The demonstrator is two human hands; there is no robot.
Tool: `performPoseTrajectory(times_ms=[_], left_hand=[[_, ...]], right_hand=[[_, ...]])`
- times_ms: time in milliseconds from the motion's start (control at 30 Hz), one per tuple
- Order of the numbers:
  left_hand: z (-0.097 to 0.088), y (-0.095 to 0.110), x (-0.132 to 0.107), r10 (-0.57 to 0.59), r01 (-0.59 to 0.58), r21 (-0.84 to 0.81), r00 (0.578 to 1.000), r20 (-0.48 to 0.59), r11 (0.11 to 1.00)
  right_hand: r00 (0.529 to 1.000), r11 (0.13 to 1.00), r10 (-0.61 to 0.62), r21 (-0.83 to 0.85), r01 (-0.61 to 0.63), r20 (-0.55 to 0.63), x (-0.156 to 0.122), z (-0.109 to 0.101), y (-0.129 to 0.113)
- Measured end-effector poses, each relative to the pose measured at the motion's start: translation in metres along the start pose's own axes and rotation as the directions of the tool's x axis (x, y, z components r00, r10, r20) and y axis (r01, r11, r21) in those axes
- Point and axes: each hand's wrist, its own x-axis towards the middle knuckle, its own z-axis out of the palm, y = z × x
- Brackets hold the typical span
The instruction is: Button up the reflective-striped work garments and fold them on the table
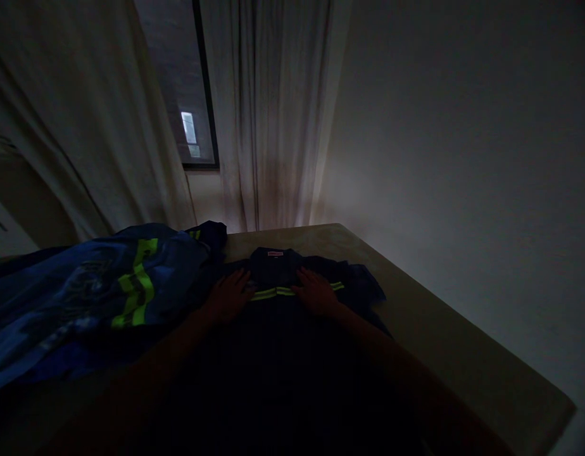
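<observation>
A person's left hand (pixel 228 297) and right hand (pixel 317 293) lie flat, fingers (pixel 240 277) loosely spread, on a dark-blue work shirt (pixel 277 320) with yellow-green stripes (pixel 264 295).

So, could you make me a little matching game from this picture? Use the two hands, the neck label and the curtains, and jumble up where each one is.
Things
1. left hand
2. right hand
3. neck label
4. curtains

Places
A. hanging beside the window
B. palm down on the dark shirt, on the side nearer the wall
C. at the neck of the shirt
D. palm down on the shirt, on the side nearer the blue clothes

Pairs: 1-D, 2-B, 3-C, 4-A
</observation>
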Motion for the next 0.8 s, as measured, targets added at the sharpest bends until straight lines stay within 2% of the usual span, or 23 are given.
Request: performPoseTrajectory(times_ms=[67,133,200,300,400,467,533,600,633,700,800], left_hand=[[-0.008,-0.001,0.011,-0.014,0.014,0.02,0.999,-0.039,1.0],[-0.015,0.011,0.013,-0.022,0.025,0.035,0.997,-0.078,0.999],[-0.016,0.032,0.003,-0.014,0.018,0.042,0.995,-0.098,0.999],[-0.004,0.06,-0.024,-0.023,0.023,0.003,0.994,-0.11,1.0],[0.01,0.065,-0.042,-0.03,0.022,-0.072,0.993,-0.115,0.997],[0.013,0.059,-0.043,-0.021,0.01,-0.093,0.993,-0.119,0.996],[0.012,0.053,-0.038,-0.012,-0.002,-0.091,0.989,-0.145,0.996],[0.008,0.05,-0.034,0.006,-0.021,-0.084,0.983,-0.183,0.996],[0.005,0.05,-0.032,0.017,-0.034,-0.083,0.98,-0.2,0.996],[-0.002,0.051,-0.033,0.049,-0.069,-0.085,0.974,-0.223,0.994],[-0.015,0.054,-0.042,0.102,-0.128,-0.093,0.964,-0.244,0.987]], right_hand=[[1.0,1.0,0.01,0.007,-0.01,0.01,0.012,0.007,0.007],[1.0,1.0,0.01,0.023,-0.011,0.01,0.026,0.008,0.014],[0.999,0.999,0.001,0.041,0.0,-0.04,0.039,0.004,0.018],[0.984,0.999,0.021,0.051,-0.012,-0.179,0.047,-0.007,0.016],[0.972,0.998,0.001,0.057,0.012,-0.235,0.036,-0.021,0.001],[0.976,0.982,-0.093,0.144,0.123,-0.198,0.013,-0.029,-0.015],[0.963,0.916,-0.255,0.296,0.27,-0.089,-0.024,-0.037,-0.029],[0.91,0.847,-0.408,0.402,0.349,0.07,-0.073,-0.047,-0.035],[0.891,0.841,-0.436,0.411,0.352,0.13,-0.099,-0.054,-0.034],[0.899,0.863,-0.39,0.42,0.282,0.199,-0.152,-0.073,-0.023],[0.96,0.89,-0.16,0.454,0.04,0.231,-0.221,-0.112,0.007]])
